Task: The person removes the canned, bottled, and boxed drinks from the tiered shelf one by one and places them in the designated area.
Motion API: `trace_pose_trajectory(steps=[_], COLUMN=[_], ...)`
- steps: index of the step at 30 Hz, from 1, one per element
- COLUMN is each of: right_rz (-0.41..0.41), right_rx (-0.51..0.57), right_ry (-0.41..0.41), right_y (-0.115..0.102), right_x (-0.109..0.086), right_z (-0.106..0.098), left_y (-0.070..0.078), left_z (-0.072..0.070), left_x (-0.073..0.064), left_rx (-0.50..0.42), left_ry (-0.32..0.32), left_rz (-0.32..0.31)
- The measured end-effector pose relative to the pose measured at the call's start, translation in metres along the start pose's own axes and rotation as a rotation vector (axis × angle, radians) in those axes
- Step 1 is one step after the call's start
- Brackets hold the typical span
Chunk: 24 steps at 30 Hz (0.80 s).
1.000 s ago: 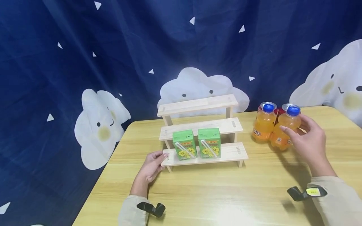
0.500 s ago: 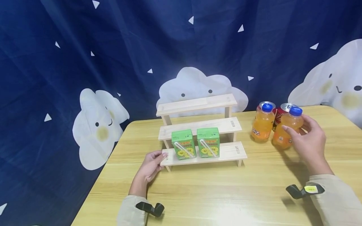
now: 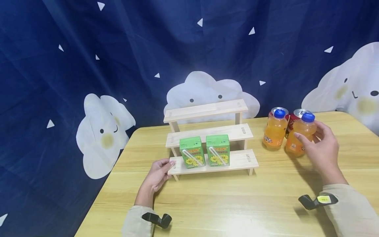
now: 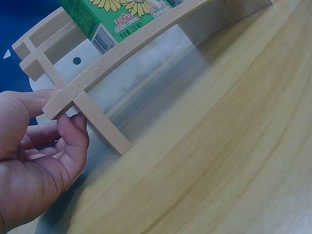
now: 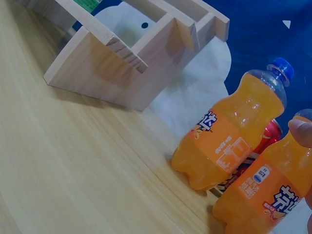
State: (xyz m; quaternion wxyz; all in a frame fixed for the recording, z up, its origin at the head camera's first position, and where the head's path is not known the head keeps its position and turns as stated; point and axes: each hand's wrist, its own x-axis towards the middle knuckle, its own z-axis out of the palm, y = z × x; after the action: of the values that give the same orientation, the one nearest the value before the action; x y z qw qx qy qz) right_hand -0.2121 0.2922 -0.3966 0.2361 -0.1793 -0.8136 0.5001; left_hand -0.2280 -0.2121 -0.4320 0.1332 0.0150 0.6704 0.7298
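My left hand (image 3: 157, 174) pinches the left end of the lowest step of a three-tier wooden shelf (image 3: 241, 159). In the left wrist view, its thumb lies above the board and curled fingers (image 4: 73, 141) are below. Two green drink cartons (image 3: 191, 153) with straws stand upright on that step. At the right, my right hand (image 3: 324, 151) grips an orange soda bottle (image 3: 299, 136) with a blue cap, thumb in front and fingers behind. In the right wrist view that bottle tilts across the lower right corner; whether its base touches the table cannot be told.
A second orange soda bottle (image 3: 273, 133) stands just left of the held one. Behind the bottles are two red cans (image 3: 291, 122), partly hidden. The wooden table (image 3: 222, 204) extends in front of the shelf. A dark blue curtain (image 3: 142, 39) with clouds hangs behind.
The held bottle has shifted a little right, opening a gap beside the other bottle and showing more of the red can behind. My left hand stays on the shelf end.
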Motion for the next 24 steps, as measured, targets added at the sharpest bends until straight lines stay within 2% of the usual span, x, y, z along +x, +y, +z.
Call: trace_pose_trajectory(steps=[12,17,20,24], right_rz=[-0.030,-0.013,-0.004,-0.012], right_rx=[-0.023,-0.029,-0.034,-0.005], right_ry=[-0.049,-0.086,-0.059,0.027], right_y=[-0.001,-0.008,-0.017,-0.031], right_x=[-0.001,-0.002,-0.003,-0.005], right_z=[-0.003,-0.009,-0.014,-0.018], left_y=[-0.001,-0.001,-0.002,-0.002], left_z=[0.001,0.001,0.001,0.001], left_x=[0.000,0.000,0.000,0.000], left_rx=[-0.005,-0.006,0.003,0.006], left_ry=[0.013,0.015,0.013,0.015], left_rz=[0.005,0.006,0.008,0.006])
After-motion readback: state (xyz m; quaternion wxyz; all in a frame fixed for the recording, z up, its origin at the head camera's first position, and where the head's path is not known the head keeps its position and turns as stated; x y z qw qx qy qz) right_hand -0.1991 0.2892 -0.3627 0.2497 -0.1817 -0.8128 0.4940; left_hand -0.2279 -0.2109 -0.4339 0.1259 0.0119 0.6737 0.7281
